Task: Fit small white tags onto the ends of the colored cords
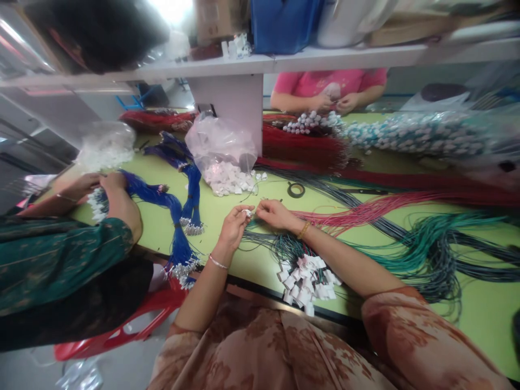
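Between finger and thumb, my left hand pinches a small white plastic connector over the table. Close on its right, my right hand is closed in a pinch near the connector's end; a thin wire seems to be in its fingertips, though the detail is too small to be sure. Below my right forearm lies a heap of white connectors fixed to dark and green wires, at the table's front edge. Beyond my hands, loose white connectors spill from a clear plastic bag.
Right of my hands run bundles of red wires, green wires and black wires. A black tape roll lies ahead. At left, a co-worker's hands work beside blue wire bundles. Another person sits opposite, below a shelf.
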`<state>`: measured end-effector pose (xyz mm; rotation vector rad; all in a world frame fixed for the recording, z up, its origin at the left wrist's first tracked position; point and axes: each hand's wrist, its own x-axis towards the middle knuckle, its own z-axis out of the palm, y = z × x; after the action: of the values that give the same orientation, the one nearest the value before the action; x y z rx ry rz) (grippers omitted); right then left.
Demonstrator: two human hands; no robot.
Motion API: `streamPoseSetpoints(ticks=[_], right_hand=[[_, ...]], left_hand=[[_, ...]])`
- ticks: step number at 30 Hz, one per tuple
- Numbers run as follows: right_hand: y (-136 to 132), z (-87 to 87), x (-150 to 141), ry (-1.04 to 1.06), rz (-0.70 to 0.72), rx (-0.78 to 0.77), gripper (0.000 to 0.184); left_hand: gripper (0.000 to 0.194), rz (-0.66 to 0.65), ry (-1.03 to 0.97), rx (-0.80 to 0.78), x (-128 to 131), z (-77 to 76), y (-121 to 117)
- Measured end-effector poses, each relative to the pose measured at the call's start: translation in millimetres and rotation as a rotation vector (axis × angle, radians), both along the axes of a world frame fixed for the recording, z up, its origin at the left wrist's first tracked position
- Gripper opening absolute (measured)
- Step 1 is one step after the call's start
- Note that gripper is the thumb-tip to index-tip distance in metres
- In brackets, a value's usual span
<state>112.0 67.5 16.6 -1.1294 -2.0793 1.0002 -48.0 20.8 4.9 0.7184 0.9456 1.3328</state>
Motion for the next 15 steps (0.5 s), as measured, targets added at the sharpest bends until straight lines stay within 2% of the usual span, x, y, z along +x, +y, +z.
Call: streamPoseSetpoints(ticks=[3, 8, 12, 15], right_hand=[[-3, 1.5, 0, -0.014, 0.014, 0.033, 0.02], [-8, 7.9, 2, -0.088, 0.037, 0.186, 0.018], [-12, 6.5, 2, -0.18, 0.009, 0.175, 0.015], [-7, 6.0, 9, -0.182, 0.05, 0.163, 0.017]], left_hand=[[0.026, 0.014, 0.057, -0.004, 5, -1.2, 0], [0.029, 0.082, 0.02, -0.043, 9, -3.9, 1], [0.029, 0.066, 0.062, -0.057, 12, -9.1, 1], [0.027, 0.032, 0.107, -0.072, 12, -10.3, -1]])
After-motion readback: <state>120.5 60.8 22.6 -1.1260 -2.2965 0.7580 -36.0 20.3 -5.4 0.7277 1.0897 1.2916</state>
